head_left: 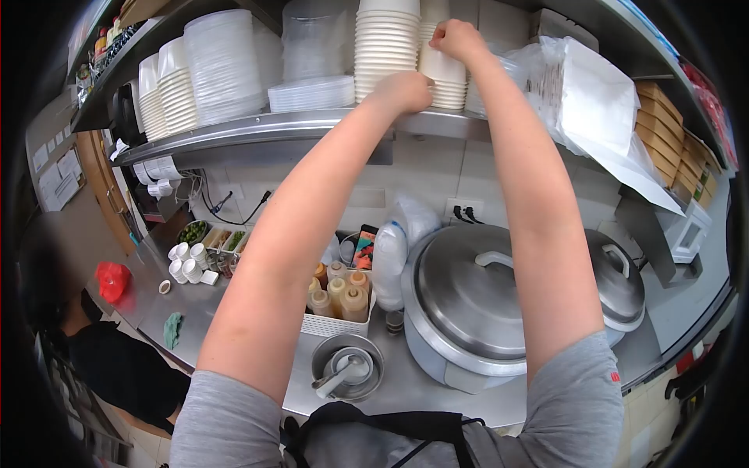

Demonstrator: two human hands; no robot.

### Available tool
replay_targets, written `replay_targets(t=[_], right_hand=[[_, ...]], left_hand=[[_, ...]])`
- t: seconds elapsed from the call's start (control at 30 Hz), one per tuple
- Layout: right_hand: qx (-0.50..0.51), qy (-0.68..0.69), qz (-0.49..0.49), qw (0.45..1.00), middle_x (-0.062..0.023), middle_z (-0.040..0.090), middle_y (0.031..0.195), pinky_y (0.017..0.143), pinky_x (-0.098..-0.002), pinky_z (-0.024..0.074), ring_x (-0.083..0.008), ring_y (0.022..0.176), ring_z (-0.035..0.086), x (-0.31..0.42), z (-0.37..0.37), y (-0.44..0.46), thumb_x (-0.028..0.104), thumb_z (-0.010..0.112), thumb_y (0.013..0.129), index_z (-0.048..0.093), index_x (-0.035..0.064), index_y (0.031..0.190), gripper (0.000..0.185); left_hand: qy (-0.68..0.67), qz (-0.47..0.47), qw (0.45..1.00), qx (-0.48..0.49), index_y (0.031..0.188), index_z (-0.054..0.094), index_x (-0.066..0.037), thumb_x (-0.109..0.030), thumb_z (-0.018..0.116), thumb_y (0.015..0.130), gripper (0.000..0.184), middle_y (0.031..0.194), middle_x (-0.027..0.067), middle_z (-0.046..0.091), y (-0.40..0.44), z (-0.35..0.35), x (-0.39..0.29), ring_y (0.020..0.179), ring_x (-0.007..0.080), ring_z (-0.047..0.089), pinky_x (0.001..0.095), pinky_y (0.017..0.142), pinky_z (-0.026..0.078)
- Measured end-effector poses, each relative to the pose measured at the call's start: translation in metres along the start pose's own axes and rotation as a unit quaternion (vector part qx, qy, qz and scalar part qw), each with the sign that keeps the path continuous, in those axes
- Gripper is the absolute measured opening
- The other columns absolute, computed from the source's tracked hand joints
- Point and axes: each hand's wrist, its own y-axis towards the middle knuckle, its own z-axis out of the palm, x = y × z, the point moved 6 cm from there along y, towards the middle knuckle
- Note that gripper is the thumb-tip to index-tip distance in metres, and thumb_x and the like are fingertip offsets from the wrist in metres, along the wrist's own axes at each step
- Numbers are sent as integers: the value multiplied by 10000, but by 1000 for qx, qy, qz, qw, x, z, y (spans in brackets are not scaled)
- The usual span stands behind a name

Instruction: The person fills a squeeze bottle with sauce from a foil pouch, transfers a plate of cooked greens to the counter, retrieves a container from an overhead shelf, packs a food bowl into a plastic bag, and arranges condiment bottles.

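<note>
Both my arms reach up to a steel shelf (257,127) that holds stacked containers. My right hand (459,40) is closed, with thumb and fingers pinched at the upper side of a shorter stack of white paper bowls (449,72). Lower down, my left hand (404,92) is curled at the left side of that same stack; its fingertips are partly hidden. Just left of it rises a taller stack of white paper bowls (385,43).
Clear plastic tubs (226,66) and flat lids (312,93) share the shelf, with brown boxes (663,132) at right. Below are a large lidded cooker (468,288), sauce bottles (343,292) in a basket, and a metal bowl (377,382) with scoops. A co-worker (117,366) stands at left.
</note>
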Motion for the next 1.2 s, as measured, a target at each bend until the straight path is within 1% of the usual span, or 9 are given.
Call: replay_targets(t=[0.27, 0.6, 0.7, 0.87, 0.93, 1.0, 1.07, 1.13, 1.2], right_hand=[[14, -46, 12, 999, -116, 633, 843, 707, -345, 461, -211, 805, 599, -5, 3, 8, 206, 643, 708, 629, 48, 814, 191], [-92, -42, 16, 995, -199, 612, 827, 754, -378, 473, -311, 841, 594, -8, -40, 25, 184, 604, 638, 657, 45, 775, 202], [-134, -26, 0, 991, -189, 614, 803, 739, -386, 473, -319, 816, 594, 5, -57, 7, 154, 594, 649, 650, 62, 752, 150], [-326, 34, 6, 945, -177, 610, 809, 732, -410, 454, -334, 812, 582, 18, -88, -35, 159, 594, 690, 608, 63, 770, 126], [-354, 100, 48, 929, -179, 606, 777, 711, -385, 455, -310, 779, 594, 31, -106, -60, 156, 579, 695, 596, 38, 765, 138], [-484, 173, -45, 856, -171, 616, 780, 705, -372, 456, -250, 781, 611, 24, -115, -72, 176, 600, 680, 591, 8, 766, 189], [-470, 262, -73, 840, -207, 566, 781, 675, -383, 463, -292, 686, 552, 29, -134, -90, 192, 598, 757, 556, -53, 795, 251], [-536, 331, -118, 768, -180, 571, 734, 627, -354, 464, -269, 669, 556, 35, -146, -107, 84, 575, 743, 555, -60, 733, 145], [-546, 320, 4, 774, -185, 565, 819, 674, -330, 461, -262, 739, 554, 65, -154, -147, 80, 555, 757, 542, -68, 820, 161]], left_hand=[[34, -23, 999, 10, 1134, 535, -177, -155, 442, 727, 417, 1088, 140, 553, 3, 1, -3, 1004, 275, 522, 354, 853, 413], [44, 5, 998, 52, 1169, 466, -111, -130, 462, 714, 455, 1057, 145, 562, 6, 9, -2, 987, 289, 523, 365, 827, 416], [-9, -25, 1000, -9, 1156, 465, -87, -115, 486, 701, 457, 1052, 171, 556, -3, -3, -3, 979, 307, 523, 367, 817, 421], [-63, 197, 894, -397, 957, 503, -8, -61, 482, 683, 280, 873, 176, 557, -47, -44, -30, 713, 299, 582, 395, 635, 468], [-135, 292, 832, -452, 1042, 491, -2, -14, 491, 733, 309, 836, 182, 534, -61, -55, -33, 707, 281, 548, 348, 610, 430], [-224, 261, 812, -471, 1024, 471, 1, 32, 471, 695, 331, 829, 191, 498, -85, -65, -30, 708, 315, 522, 372, 625, 424], [-323, 187, 823, -428, 1037, 477, -6, 21, 487, 703, 335, 897, 215, 518, -115, -71, -28, 829, 311, 542, 387, 704, 419], [-289, 178, 794, -504, 924, 491, 2, 28, 492, 643, 282, 792, 138, 515, -151, -75, -20, 553, 229, 534, 315, 516, 437], [-287, 161, 788, -521, 923, 488, 3, 50, 492, 633, 294, 773, 130, 501, -186, -87, -23, 521, 208, 515, 293, 494, 422]])
